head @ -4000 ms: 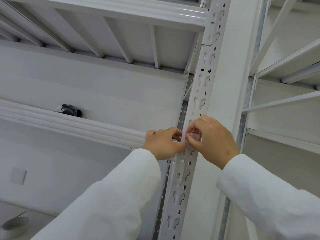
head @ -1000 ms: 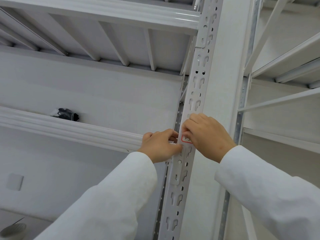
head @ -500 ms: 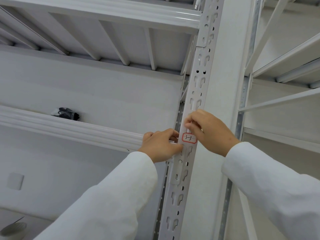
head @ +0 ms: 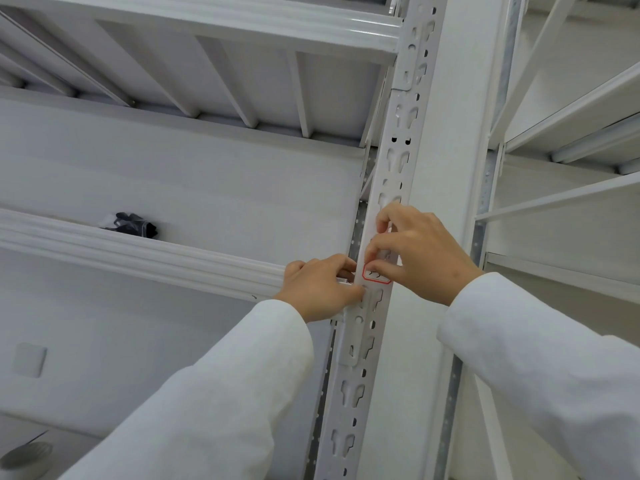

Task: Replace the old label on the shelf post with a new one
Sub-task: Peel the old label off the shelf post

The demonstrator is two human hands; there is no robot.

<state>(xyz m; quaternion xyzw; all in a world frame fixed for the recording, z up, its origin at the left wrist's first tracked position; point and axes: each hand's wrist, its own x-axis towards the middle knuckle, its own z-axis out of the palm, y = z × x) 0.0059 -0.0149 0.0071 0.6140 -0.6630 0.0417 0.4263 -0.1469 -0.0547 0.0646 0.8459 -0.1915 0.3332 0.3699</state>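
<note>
A white label with a red border (head: 376, 278) is stuck on the front of the white perforated shelf post (head: 398, 140), just above a slot. My right hand (head: 424, 258) lies over the post from the right, fingers spread. Its thumb and forefinger tips press on the label's upper half and hide most of the writing. My left hand (head: 317, 289) is curled against the post's left edge, thumb on the front face and fingers at the side. A thin white sliver shows between its fingers; I cannot tell what it is. Both arms wear white sleeves.
A white shelf beam (head: 138, 254) meets the post from the left, with a black bundle (head: 133, 225) lying on that shelf. The ribbed underside of a higher shelf (head: 242, 64) is overhead. Another rack's braces (head: 571, 109) stand right. A round grey object (head: 24, 455) sits at the bottom left.
Half a second ago my right hand was lifted above the label, leaving its writing bare. It has come back down onto the label's top half. My left hand has stayed on the post.
</note>
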